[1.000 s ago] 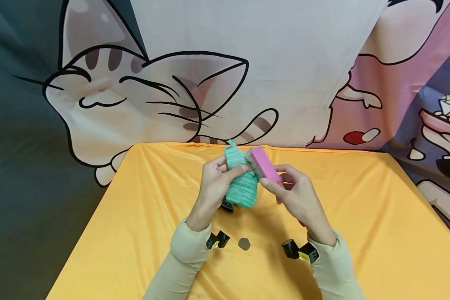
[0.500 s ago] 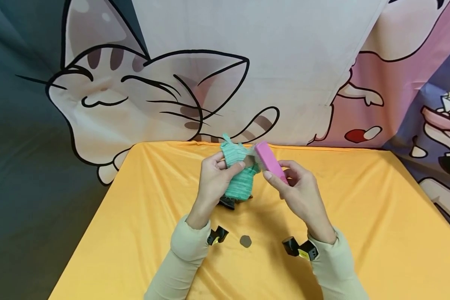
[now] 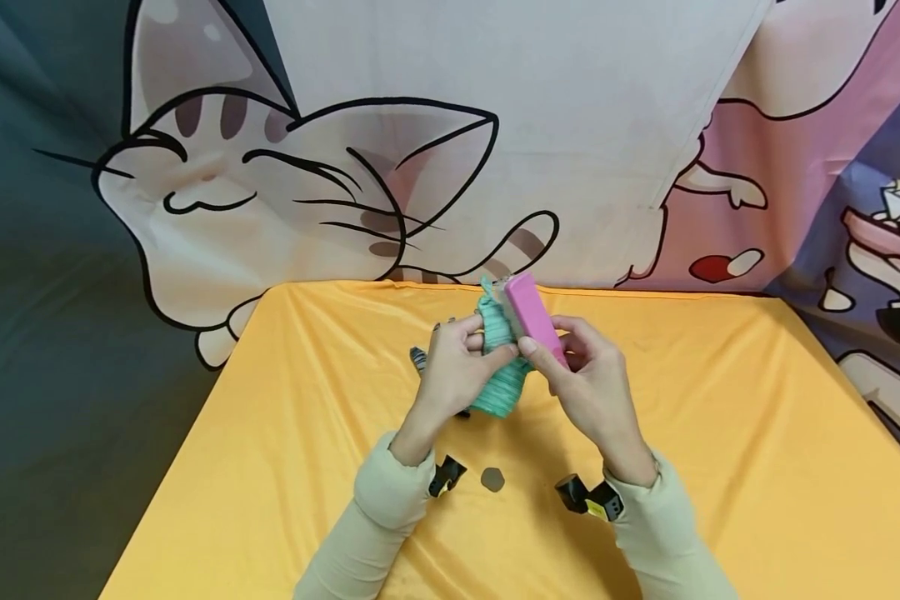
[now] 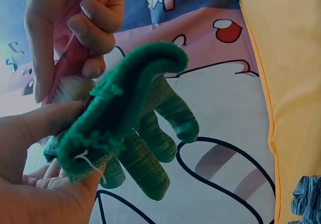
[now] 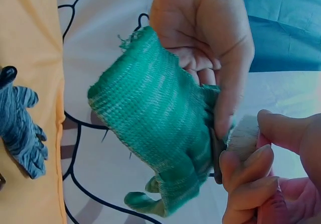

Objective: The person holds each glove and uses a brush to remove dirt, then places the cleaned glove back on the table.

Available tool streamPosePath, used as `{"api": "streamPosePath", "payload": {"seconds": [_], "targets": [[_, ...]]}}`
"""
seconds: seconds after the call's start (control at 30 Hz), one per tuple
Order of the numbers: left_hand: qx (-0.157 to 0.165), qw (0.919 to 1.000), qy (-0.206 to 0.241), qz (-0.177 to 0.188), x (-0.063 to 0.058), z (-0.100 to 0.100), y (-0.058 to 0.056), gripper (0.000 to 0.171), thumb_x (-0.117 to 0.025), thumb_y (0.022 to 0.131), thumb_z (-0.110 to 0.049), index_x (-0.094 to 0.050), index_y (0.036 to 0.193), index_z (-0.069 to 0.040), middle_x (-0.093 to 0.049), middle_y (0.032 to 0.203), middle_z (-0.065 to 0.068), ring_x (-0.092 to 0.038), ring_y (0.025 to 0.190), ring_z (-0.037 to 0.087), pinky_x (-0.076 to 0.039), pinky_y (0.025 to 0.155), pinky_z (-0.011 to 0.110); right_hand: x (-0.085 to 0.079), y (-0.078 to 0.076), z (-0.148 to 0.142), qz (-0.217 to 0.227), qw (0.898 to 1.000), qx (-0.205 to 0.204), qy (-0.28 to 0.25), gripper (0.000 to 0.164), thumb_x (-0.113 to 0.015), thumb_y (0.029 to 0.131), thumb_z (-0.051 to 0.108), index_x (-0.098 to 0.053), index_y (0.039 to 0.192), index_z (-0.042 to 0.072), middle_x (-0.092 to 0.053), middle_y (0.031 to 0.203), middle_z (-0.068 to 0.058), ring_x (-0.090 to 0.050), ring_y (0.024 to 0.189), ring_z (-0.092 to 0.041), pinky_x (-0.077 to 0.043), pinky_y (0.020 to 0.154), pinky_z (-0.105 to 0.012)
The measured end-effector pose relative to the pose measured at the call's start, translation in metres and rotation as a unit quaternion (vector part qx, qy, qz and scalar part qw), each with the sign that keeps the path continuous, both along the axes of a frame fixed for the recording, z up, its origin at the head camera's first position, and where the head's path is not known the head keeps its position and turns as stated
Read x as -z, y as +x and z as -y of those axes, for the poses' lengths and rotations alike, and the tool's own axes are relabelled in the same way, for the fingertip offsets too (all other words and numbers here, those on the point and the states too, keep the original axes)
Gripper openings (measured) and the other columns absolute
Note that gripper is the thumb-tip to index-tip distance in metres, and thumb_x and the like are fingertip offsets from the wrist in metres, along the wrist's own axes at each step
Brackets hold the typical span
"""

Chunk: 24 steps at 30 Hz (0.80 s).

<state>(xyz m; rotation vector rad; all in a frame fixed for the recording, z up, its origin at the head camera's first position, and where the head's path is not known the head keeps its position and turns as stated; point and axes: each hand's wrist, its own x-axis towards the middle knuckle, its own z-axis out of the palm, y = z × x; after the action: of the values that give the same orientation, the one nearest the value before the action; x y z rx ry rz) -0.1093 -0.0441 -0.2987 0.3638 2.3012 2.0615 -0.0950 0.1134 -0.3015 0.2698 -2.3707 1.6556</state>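
In the head view my left hand (image 3: 452, 371) pinches a green knitted glove (image 3: 499, 387) above the table. The left wrist view shows its frayed cuff open and its fingers (image 4: 145, 171) spread away. My right hand (image 3: 594, 379) grips a pink brush (image 3: 536, 312). Its pale bristles (image 5: 243, 136) face the glove and lie close to my left thumb; whether they touch the cloth I cannot tell. A dark flat piece (image 5: 218, 158) shows at the glove's edge under that thumb, its kind unclear.
A grey-and-black knitted glove (image 5: 22, 128) lies on the yellow tablecloth (image 3: 330, 400), mostly hidden behind my left hand in the head view. A small grey-brown disc (image 3: 492, 479) lies nearer me. A printed cartoon curtain (image 3: 570, 150) hangs behind the table.
My left hand has moved right and turned the green glove more edge-on. The brush has shifted slightly up, then left, with my right hand. More of the grey glove shows at the left.
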Motion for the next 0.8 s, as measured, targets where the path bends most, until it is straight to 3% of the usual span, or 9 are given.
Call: {"api": "streamPosePath", "payload": {"seconds": [0.17,0.43,0.8], "targets": [[-0.014,0.9999,-0.002,-0.002,0.001,-0.001,0.001,0.017,-0.062,0.083,-0.002,-0.062,0.098,0.006,-0.066,0.079,0.024,-0.066,0.069,0.034,-0.055,0.061,0.040,-0.004,0.004,0.005,0.010,1.000,0.006,0.025,0.029,-0.069,0.083,0.014,-0.061,0.109,0.004,-0.059,0.070,-0.011,-0.046,0.045,-0.011,-0.042,0.043,-0.024],[-0.079,0.9940,0.065,0.039,0.001,0.006,-0.002,0.020,-0.064,0.081,-0.001,-0.063,0.100,0.005,-0.069,0.085,0.019,-0.067,0.072,0.030,-0.055,0.064,0.036,-0.001,0.004,0.008,0.018,0.999,-0.013,0.040,0.029,-0.069,0.083,0.017,-0.060,0.107,0.005,-0.058,0.068,-0.010,-0.046,0.045,-0.013,-0.040,0.041,-0.025],[-0.129,0.9807,0.146,0.016,0.002,0.014,-0.007,0.024,-0.064,0.081,0.001,-0.062,0.104,0.007,-0.067,0.088,0.024,-0.067,0.076,0.032,-0.055,0.066,0.038,-0.006,0.005,0.007,0.035,0.997,-0.018,0.066,0.026,-0.069,0.083,0.019,-0.060,0.104,0.006,-0.057,0.069,-0.010,-0.048,0.047,-0.016,-0.042,0.043,-0.026]]}}
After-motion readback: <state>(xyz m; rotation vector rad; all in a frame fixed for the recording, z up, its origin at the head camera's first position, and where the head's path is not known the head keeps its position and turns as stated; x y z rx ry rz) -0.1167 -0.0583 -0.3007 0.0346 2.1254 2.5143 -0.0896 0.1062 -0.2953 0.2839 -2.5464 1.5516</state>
